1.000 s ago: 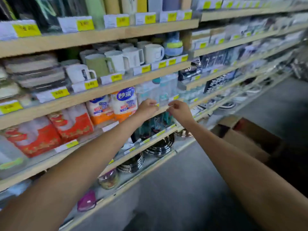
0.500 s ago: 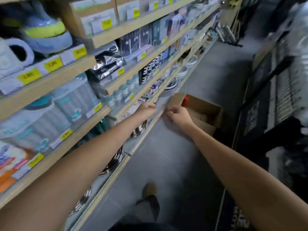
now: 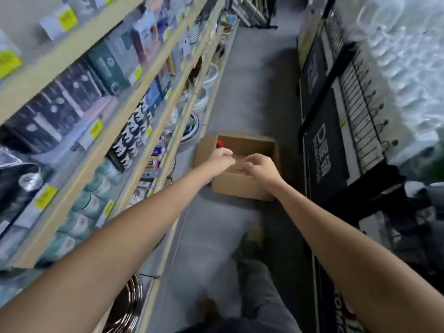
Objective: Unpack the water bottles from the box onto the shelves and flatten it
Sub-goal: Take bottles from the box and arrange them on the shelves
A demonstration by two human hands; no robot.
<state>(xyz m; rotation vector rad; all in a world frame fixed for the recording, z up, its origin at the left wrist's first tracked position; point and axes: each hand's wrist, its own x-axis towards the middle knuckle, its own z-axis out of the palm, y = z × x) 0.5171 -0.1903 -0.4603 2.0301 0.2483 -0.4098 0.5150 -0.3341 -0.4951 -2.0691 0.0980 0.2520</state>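
An open brown cardboard box (image 3: 240,188) stands on the grey aisle floor beside the left shelving. A red-capped item (image 3: 220,143) shows in its far left corner; the rest of its inside is mostly hidden by my hands. My left hand (image 3: 219,159) and my right hand (image 3: 260,168) are stretched out above the box opening, fingers loosely curled, holding nothing. Wooden shelves (image 3: 134,97) packed with boxed goods run along the left.
Bowls and plates (image 3: 192,126) fill the low shelf next to the box. A dark rack with wire grids (image 3: 355,131) lines the right side of the narrow aisle. My legs and shoes (image 3: 254,272) stand on the floor in front of the box.
The view swung from the shelf front down the aisle to the box. Both hands left the shelf edge and now hover over the box opening.
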